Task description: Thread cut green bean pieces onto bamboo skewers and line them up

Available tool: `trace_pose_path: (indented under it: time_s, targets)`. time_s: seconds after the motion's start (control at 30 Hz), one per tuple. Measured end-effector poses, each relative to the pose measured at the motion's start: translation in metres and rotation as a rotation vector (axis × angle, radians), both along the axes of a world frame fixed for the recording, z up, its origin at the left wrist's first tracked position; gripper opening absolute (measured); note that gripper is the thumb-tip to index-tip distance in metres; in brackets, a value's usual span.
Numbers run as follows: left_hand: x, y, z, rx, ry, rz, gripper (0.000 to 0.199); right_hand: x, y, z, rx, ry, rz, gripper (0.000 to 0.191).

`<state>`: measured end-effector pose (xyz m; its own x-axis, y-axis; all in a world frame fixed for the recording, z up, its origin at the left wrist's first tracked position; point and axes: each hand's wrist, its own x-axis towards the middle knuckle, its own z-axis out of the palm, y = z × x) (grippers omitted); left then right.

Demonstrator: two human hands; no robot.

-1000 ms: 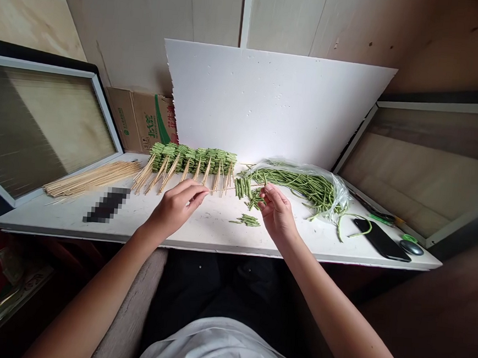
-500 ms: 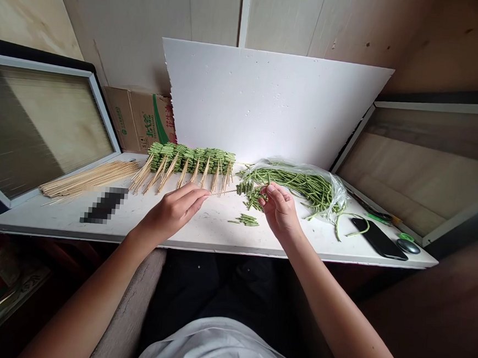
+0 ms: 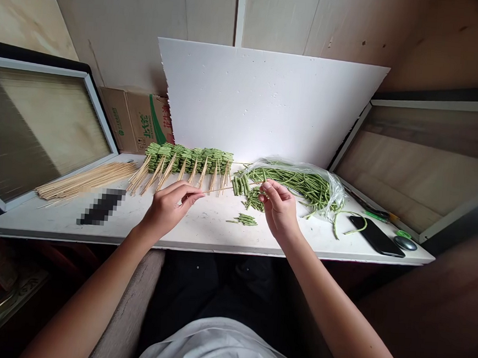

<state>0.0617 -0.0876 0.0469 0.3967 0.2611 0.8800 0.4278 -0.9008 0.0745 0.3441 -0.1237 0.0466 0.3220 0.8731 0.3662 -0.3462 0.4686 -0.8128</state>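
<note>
My left hand (image 3: 173,204) pinches the bare end of a thin wooden skewer (image 3: 217,190) held roughly level above the table. Several short green bean pieces (image 3: 240,186) are threaded side by side near its far end. My right hand (image 3: 277,204) is closed in a pinch at the skewer's tip, with a green bean piece (image 3: 264,179) standing up between thumb and finger. Below the hands lie a small pile of cut bean pieces (image 3: 254,199) and a smaller group of cut pieces (image 3: 246,219).
Loaded bean skewers (image 3: 191,158) are stacked at the back left, beside bare skewers (image 3: 85,181). A clear plastic bag (image 3: 337,195) of long beans (image 3: 304,185) lies back right. A phone (image 3: 377,237) and a dark rounded object (image 3: 405,243) are near the right edge. A white board (image 3: 269,104) stands behind.
My left hand has shifted slightly left along with the skewer, and the threaded bean pieces now show more broadside. My right hand still pinches a bean piece near the tip.
</note>
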Motion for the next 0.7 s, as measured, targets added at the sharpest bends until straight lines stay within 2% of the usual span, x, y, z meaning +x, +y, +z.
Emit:
trace_pose_path:
  time_s: [0.33, 0.53, 0.7]
  targets:
    - [-0.006, 0.006, -0.007, -0.057, 0.1, -0.127, 0.02, 0.002, 0.001, -0.005, 0.013, -0.028, 0.006, 0.026]
    - [-0.009, 0.01, -0.01, -0.06, 0.095, -0.121, 0.03, 0.002, 0.003, -0.011, -0.003, -0.058, -0.001, 0.029]
    - [-0.008, 0.008, -0.009, 0.001, 0.068, -0.065, 0.037, -0.005, 0.004, -0.022, 0.003, -0.19, 0.024, 0.026]
